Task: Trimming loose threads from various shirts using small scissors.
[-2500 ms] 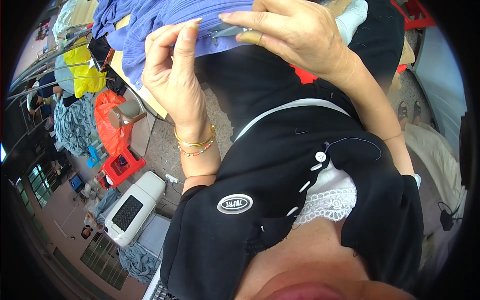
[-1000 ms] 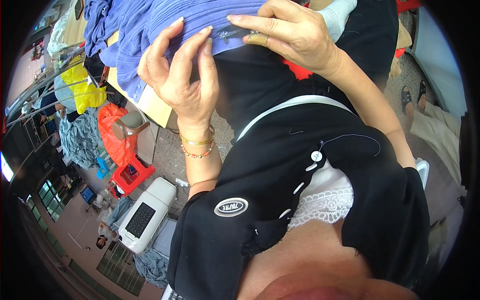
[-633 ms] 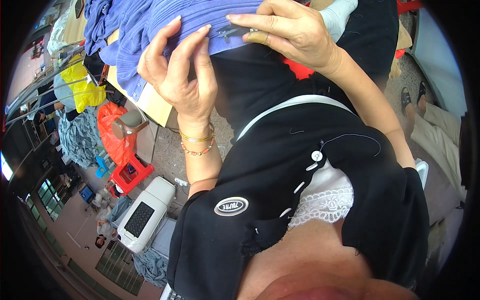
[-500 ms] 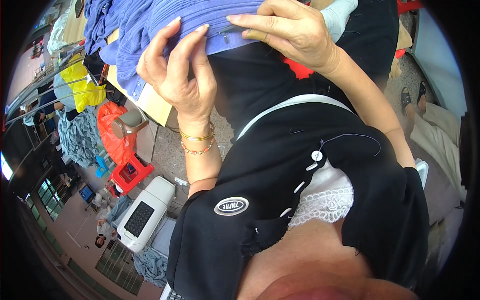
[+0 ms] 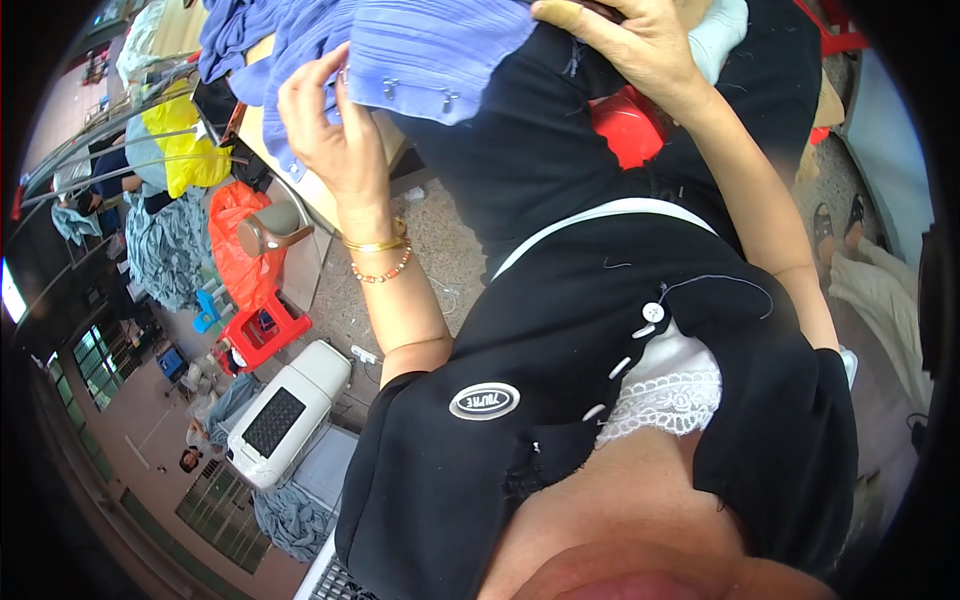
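Observation:
A ribbed periwinkle-blue knit garment (image 5: 430, 50) lies over my lap and the table at the top of the view. Small metal fasteners (image 5: 447, 103) sit along its lower band. My left hand (image 5: 338, 140), with bracelets at the wrist, pinches the garment's left edge, fingers closed. At the garment's far right edge is my right hand (image 5: 645, 50), its thumb wrapped in a tan covering and pressed near the cloth. The upper frame edge cuts off part of that hand. Between the two hands the band hangs fairly flat.
Left of me stand a wooden table (image 5: 310, 200), an orange-red bag (image 5: 240, 235), a red stool (image 5: 262, 330) and a white machine (image 5: 290, 410). Heaps of grey-blue cloth (image 5: 165, 250) lie beyond. Something red (image 5: 630, 125) shows by my legs; another person's feet (image 5: 840, 225) are at right.
My left hand has moved from the middle of the band to its left edge. My right hand has shifted up and right. The band's lower edge now hangs turned toward me, showing more fasteners.

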